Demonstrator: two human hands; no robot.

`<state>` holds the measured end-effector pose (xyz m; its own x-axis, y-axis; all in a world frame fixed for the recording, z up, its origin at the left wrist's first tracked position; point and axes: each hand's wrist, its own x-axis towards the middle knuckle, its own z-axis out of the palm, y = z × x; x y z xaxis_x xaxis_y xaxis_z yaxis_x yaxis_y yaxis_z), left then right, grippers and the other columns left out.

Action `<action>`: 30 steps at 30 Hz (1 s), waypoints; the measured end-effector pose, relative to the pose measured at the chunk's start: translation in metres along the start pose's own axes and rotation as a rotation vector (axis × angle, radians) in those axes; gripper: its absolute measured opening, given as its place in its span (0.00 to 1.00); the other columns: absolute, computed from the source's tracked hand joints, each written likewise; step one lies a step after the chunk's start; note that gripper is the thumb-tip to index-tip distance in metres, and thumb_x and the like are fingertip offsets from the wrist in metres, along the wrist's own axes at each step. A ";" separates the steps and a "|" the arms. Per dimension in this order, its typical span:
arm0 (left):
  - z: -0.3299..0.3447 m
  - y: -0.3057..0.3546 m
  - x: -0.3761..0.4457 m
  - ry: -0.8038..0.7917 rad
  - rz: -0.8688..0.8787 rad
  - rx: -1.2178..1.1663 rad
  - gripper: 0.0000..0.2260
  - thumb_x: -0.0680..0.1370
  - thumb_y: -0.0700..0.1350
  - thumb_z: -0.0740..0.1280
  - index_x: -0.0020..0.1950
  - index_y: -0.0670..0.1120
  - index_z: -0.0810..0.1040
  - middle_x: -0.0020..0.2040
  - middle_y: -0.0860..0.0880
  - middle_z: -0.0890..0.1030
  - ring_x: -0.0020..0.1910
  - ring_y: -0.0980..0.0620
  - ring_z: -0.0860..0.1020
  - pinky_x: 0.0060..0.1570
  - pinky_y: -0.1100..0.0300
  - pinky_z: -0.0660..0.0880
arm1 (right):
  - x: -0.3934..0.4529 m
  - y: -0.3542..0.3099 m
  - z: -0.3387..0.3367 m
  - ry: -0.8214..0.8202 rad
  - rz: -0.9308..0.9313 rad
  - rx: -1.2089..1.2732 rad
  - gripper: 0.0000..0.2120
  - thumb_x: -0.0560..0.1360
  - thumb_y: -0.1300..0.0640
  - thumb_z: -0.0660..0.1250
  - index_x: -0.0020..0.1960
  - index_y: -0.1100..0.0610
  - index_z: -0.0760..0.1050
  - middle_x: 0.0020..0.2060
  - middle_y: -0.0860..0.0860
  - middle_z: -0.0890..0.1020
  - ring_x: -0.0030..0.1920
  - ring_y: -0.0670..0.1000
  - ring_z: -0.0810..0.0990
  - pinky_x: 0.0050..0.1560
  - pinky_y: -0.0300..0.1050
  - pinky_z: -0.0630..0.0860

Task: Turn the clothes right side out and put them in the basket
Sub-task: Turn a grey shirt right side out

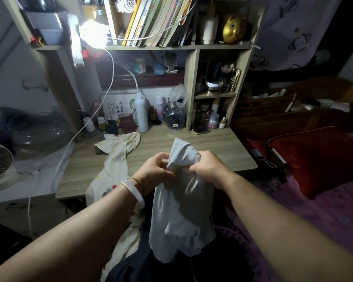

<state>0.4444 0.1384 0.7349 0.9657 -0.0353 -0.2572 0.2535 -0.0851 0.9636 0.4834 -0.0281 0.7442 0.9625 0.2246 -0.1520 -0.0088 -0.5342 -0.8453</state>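
Dim desk [192, 143] beyond; pale grey cloth garment [181, 204] hanging toward six o'clock, bunched top pinched between left hand [158, 167] and right hand [207, 165], probably mid-turning.

Pale grey garment [181, 210], cream garment [118, 151], light woodgrain desk [192, 143].

You are in a home bedroom: a wooden desk [192, 143] with cluttered shelves [216, 46] at 12 o'clock, a bed [324, 200] at 3 o'clock.
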 end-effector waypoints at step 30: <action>0.005 -0.061 -0.002 0.103 -0.318 -0.187 0.38 0.66 0.56 0.76 0.69 0.38 0.69 0.57 0.42 0.82 0.56 0.46 0.80 0.64 0.48 0.73 | 0.002 0.022 -0.031 -0.308 0.421 0.766 0.06 0.69 0.64 0.70 0.40 0.65 0.84 0.38 0.59 0.84 0.37 0.56 0.85 0.39 0.48 0.82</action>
<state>0.4267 0.1385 0.6759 0.8353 0.0646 -0.5459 0.5381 0.1074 0.8360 0.4935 -0.0651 0.7413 0.7255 0.3997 -0.5603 -0.6242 0.0392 -0.7803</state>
